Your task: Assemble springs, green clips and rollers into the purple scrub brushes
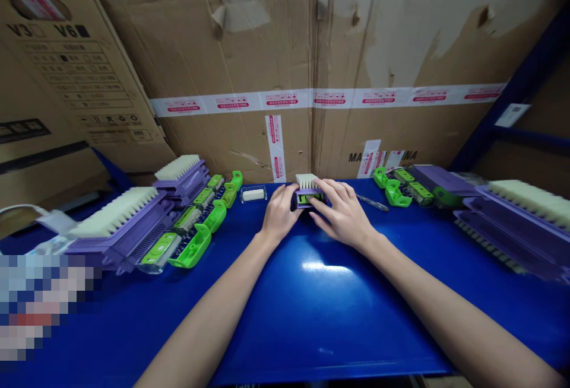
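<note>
A small purple brush (308, 189) with white bristles and a green part on its side rests on the blue table (312, 293), near the far middle. My left hand (278, 213) grips its left end with curled fingers. My right hand (341, 210) lies over its right side, fingers pressed on the green part. Both forearms reach in from the bottom of the view.
Rows of purple brushes (120, 222) and green-handled pieces (196, 239) lie at the left. More purple brushes (512, 216) and green pieces (396, 189) lie at the right. A small clear case (253, 194) and a pen (371, 202) sit near the hands. Cardboard boxes (312, 67) stand behind.
</note>
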The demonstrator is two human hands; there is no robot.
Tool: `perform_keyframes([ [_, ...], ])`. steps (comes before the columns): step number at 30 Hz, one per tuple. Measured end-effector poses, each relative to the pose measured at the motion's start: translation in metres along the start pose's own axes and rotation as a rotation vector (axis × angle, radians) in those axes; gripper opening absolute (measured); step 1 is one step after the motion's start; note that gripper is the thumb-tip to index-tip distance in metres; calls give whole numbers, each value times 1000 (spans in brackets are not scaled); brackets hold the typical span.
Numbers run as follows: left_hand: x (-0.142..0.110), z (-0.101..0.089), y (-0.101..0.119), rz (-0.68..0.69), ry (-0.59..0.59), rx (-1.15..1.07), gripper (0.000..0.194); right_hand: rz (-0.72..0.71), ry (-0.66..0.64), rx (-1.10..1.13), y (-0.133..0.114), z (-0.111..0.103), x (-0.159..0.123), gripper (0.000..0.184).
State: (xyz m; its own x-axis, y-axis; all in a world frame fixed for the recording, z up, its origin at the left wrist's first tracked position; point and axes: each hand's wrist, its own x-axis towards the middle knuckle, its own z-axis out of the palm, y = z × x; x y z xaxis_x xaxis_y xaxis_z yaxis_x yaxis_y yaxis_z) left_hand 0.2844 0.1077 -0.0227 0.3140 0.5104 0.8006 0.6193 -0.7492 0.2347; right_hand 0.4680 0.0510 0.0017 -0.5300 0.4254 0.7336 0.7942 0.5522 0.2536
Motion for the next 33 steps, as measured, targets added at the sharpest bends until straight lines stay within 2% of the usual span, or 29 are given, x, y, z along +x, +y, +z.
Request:
perform_keyframes([
  [11, -1, 1, -1, 19, -14, 24, 42, 21, -32, -8, -1, -1, 1, 28],
  [19, 1, -1, 1, -6, 6, 41, 41, -49, 24, 12, 3, -1, -3, 29],
  [22, 0, -2, 1, -41, -3, 4, 41, -56, 63, 29, 6, -1, -4, 38],
  [27, -2, -2, 1, -57, -50, -105, 43, 30, 50, 48, 15, 1, -7, 61],
  [33, -2, 0, 3, -21, -151, -115, 49, -30, 30, 124, 18, 4, -8, 68],
])
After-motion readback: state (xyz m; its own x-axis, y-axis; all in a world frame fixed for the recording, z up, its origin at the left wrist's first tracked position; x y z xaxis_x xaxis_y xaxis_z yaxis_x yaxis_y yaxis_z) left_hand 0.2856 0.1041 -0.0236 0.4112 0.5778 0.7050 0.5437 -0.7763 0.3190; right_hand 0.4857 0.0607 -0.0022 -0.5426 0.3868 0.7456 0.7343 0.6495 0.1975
